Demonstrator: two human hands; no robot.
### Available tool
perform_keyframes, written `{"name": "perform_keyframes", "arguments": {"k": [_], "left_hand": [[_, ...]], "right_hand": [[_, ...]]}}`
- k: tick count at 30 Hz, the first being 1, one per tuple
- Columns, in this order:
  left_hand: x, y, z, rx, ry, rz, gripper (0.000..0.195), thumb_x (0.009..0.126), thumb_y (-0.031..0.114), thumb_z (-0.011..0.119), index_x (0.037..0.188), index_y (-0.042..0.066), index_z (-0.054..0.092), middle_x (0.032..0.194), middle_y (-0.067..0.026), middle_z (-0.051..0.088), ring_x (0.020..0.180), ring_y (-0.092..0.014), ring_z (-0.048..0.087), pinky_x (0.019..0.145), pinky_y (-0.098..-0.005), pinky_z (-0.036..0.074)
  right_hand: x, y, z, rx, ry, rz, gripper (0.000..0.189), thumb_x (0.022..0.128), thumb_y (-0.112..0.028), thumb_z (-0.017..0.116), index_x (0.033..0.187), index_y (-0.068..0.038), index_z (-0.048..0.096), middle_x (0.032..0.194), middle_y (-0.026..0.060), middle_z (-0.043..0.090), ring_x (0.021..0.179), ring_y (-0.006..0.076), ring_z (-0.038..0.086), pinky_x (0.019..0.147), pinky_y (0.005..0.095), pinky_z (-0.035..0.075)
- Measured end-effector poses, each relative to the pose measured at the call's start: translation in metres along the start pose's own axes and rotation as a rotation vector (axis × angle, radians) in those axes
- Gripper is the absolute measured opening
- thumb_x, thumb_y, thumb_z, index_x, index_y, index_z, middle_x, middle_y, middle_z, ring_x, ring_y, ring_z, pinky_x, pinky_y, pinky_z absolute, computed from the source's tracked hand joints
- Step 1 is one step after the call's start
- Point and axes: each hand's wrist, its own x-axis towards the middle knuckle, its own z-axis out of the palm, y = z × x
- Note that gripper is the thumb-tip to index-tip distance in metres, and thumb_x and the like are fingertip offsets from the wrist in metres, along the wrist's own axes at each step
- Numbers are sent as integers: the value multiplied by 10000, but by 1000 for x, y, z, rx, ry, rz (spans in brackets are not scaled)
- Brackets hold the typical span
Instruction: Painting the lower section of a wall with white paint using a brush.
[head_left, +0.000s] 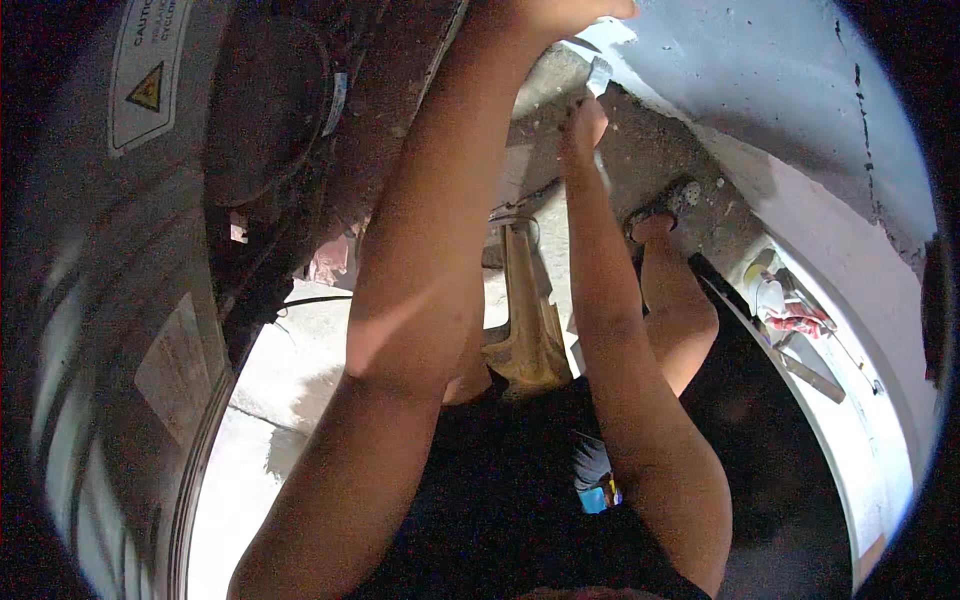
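Note:
My right hand (585, 124) grips a paintbrush, its pale bristles (600, 73) at the lower border of the painted wall (720, 60). Whether the bristles touch the wall is unclear. The wall is light blue-white above a rough, bare brown-grey strip. My left arm reaches up past the brush. The left hand (581, 13) lies at the top edge beside the wall, partly cut off, so its grip does not show.
On the left stands a large machine (172, 247) with a caution label (150, 75). A yellowish-brown post-like object (529, 322) rises between my legs. At right, a white ledge (892, 442) bears a white container (763, 291), a red-and-white cloth (799, 321) and a flat strip (812, 378).

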Motion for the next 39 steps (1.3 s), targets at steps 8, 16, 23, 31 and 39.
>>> {"name": "perform_keyframes", "arguments": {"k": [8,16,23,31,39], "left_hand": [[-3,23,-3,96,-38,-126,660,570,43,852,1192,19,632,1100,-125,727,1021,-248,705,918,-371,561],[6,-6,-2,-237,-105,133,646,592,-2,831,1207,31,636,1105,-90,724,1018,-220,698,918,-353,558],[6,-1,-3,-143,-58,48,629,586,3,833,1185,24,643,1104,-92,725,1019,-209,698,916,-359,562],[3,2,-4,-190,-68,43,624,576,44,852,1164,23,645,1082,-103,726,1003,-224,704,904,-365,569],[2,4,-2,-29,-9,16,634,566,52,862,1161,23,643,1070,-113,732,998,-242,710,894,-373,572]], "right_hand": [[-28,-62,-10,248,-51,-174,269,1048,-307,552,870,-106,580,749,-38,529,615,91,464,517,313,386],[-11,-74,1,192,8,247,260,1025,-322,564,883,-103,574,721,1,542,545,131,479,468,309,375],[-43,-122,8,377,-6,-222,255,1057,-291,512,912,-87,558,700,-12,467,575,122,467,495,295,361],[7,-64,17,-7,-77,-164,236,996,-260,596,874,-59,613,709,13,510,577,123,462,503,311,370],[-23,-85,10,308,41,-198,296,1053,-279,536,825,-91,547,696,-36,484,585,81,436,489,286,355]]}}
